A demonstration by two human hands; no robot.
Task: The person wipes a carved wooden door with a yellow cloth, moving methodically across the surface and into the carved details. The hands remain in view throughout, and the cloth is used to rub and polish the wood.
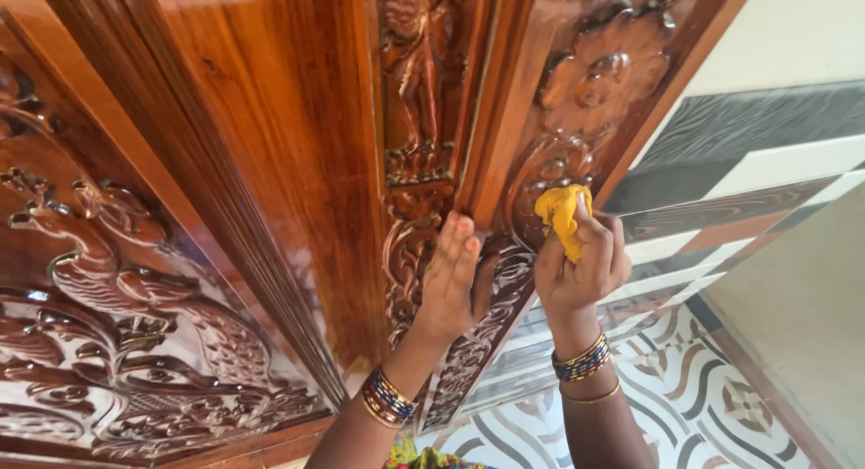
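Carved, glossy wooden door fills the view. Right hand's fingers clench a yellow cloth against the carved frame. Left hand rests flat, fingers together, on the carving beside it. Beaded bangles circle both wrists above the patterned floor tiles.

Patterned floor tiles, striped wall tiles, bead bangles.

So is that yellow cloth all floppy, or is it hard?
Probably floppy: the yellow cloth is bunched into soft folds in the right hand, taking the shape of the grip. It likely weighs very little, since a few fingers pinch it easily. It shouldn't slide away; crumpled fabric tends to catch against the carved wooden door.
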